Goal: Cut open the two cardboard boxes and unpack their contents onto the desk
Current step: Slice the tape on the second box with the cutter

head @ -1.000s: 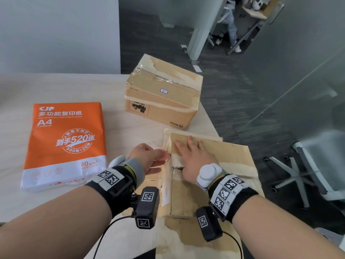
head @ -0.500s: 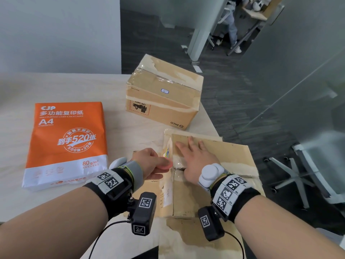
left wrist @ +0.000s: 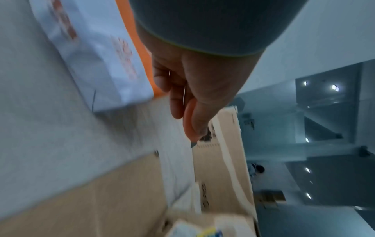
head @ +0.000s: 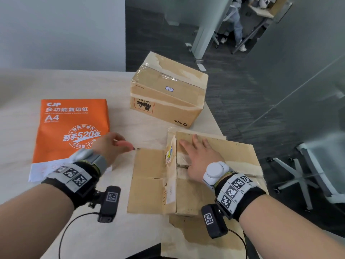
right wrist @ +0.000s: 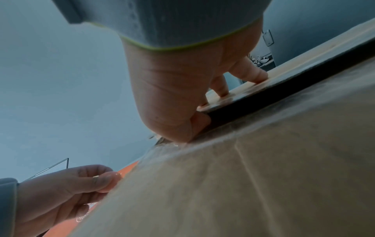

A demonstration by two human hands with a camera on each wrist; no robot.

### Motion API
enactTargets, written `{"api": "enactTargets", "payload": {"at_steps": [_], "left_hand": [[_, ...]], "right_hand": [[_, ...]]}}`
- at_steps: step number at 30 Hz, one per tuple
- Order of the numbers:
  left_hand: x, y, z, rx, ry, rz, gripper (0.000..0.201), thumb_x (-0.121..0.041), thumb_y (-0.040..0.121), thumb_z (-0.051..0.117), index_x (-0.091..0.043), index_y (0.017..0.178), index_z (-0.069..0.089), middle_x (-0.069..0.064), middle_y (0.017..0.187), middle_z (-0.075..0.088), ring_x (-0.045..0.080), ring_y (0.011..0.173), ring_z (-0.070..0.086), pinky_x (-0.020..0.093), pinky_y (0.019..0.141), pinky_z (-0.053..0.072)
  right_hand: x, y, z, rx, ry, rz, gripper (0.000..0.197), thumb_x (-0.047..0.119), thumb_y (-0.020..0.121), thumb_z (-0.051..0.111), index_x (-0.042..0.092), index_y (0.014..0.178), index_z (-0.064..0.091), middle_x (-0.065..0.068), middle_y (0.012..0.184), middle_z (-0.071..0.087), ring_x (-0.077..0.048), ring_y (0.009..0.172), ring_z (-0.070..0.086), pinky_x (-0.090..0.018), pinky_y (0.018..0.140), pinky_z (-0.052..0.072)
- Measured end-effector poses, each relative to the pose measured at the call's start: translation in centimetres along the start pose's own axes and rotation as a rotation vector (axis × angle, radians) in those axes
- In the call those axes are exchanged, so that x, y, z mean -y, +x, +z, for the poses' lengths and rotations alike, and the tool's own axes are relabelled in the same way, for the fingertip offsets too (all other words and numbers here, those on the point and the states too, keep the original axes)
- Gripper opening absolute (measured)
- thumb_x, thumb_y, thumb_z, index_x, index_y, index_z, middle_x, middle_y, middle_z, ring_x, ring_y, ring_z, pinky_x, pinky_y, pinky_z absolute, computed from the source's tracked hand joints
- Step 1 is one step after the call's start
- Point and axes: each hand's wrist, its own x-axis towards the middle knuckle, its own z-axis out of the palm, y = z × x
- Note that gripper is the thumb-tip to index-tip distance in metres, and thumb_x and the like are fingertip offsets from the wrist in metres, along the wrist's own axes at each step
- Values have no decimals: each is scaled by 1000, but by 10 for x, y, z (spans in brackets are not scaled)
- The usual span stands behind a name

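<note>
My left hand (head: 116, 144) grips an orange cutter (head: 125, 144) whose short blade points right, just off the corner of a cardboard flap (head: 147, 180) lying flat on the desk. The left wrist view shows the same hand (left wrist: 194, 96) curled round the cutter (left wrist: 188, 123), blade out. My right hand (head: 197, 156) presses flat, fingers spread, on top of the near box (head: 224, 154). From the right wrist the fingers (right wrist: 253, 72) rest on the far top flap of the near box (right wrist: 243, 184), beyond a dark gap. The far box (head: 168, 94) stands taped shut behind.
An orange A4 paper ream (head: 72, 131) lies left of my left hand on the light wooden desk (head: 65, 85). The near box overhangs the desk's right edge. A white office chair (head: 308, 165) stands on the dark floor to the right.
My left hand has pulled left from the near box's top seam with the cutter, and the flat flap beside the box now shows. The right hand stays pressed on the box.
</note>
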Motion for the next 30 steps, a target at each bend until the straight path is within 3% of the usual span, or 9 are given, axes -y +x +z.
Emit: {"api": "enactTargets", "payload": {"at_steps": [4, 8, 13, 17, 19, 21, 25, 28, 30], "left_hand": [[31, 17, -33, -119, 82, -65, 23, -52, 85, 73, -31, 91, 67, -2, 86, 71, 19, 71, 64, 29, 57, 45], [65, 25, -39, -119, 113, -197, 26, -57, 82, 72, -34, 92, 67, -4, 88, 72, 20, 78, 66, 34, 68, 52], [79, 29, -40, -167, 191, -317, 35, -57, 77, 70, -33, 103, 66, -1, 93, 69, 22, 76, 66, 36, 72, 58], [78, 26, -38, -235, 220, -310, 51, -60, 70, 72, -37, 115, 62, 5, 126, 57, 32, 112, 57, 49, 97, 51], [74, 25, -36, -280, 233, -237, 45, -57, 79, 72, -35, 117, 63, 7, 135, 53, 36, 125, 48, 51, 105, 43], [61, 23, -28, -312, 223, -108, 32, -53, 87, 68, -34, 112, 67, 8, 134, 56, 35, 126, 47, 50, 106, 40], [-3, 0, 5, -173, 114, 250, 4, -38, 91, 66, -36, 89, 64, 1, 107, 66, 22, 97, 59, 40, 88, 49], [-48, -38, 40, 2, 104, 510, 3, -36, 88, 68, -34, 89, 67, -11, 98, 64, 15, 95, 62, 32, 83, 48], [-73, -61, 66, 141, 211, 681, 36, -58, 80, 52, -34, 99, 70, -14, 107, 66, 14, 105, 62, 33, 91, 48]], "right_hand": [[-1, -1, 1, -8, -3, -2, 83, 41, 88, 50, 52, 149, -6, 5, 168, -14, -35, 155, -1, -60, 111, 37], [-4, 2, 6, -38, -7, 3, 81, 53, 90, 50, 54, 147, -7, 6, 168, -14, -35, 155, -1, -60, 109, 38], [-2, 3, 8, -54, -2, -10, 80, 62, 90, 47, 53, 148, -8, 6, 168, -14, -35, 155, -1, -61, 110, 37], [0, -1, 6, -37, 9, -14, 85, 68, 87, 48, 52, 150, -6, 4, 168, -15, -36, 155, -3, -61, 111, 35], [3, -3, 3, -8, 24, -27, 86, 57, 85, 48, 50, 153, -4, 3, 168, -16, -36, 155, -4, -60, 113, 34], [2, -5, -1, 20, 50, -41, 88, 48, 81, 47, 50, 154, -2, 3, 168, -17, -35, 155, -5, -57, 116, 31], [-16, -9, -5, -20, 90, -109, 79, 30, 92, 56, 43, 157, 14, 2, 170, -5, -29, 156, 2, -41, 125, 16], [-32, -16, -1, -100, 178, -148, 65, 39, 94, 62, 33, 153, 35, 7, 167, 19, -16, 152, 20, -27, 120, 18], [-41, -26, 2, -186, 310, -142, 55, 38, 94, 65, 30, 146, 49, 10, 158, 38, -10, 143, 36, -23, 117, 25]]}}
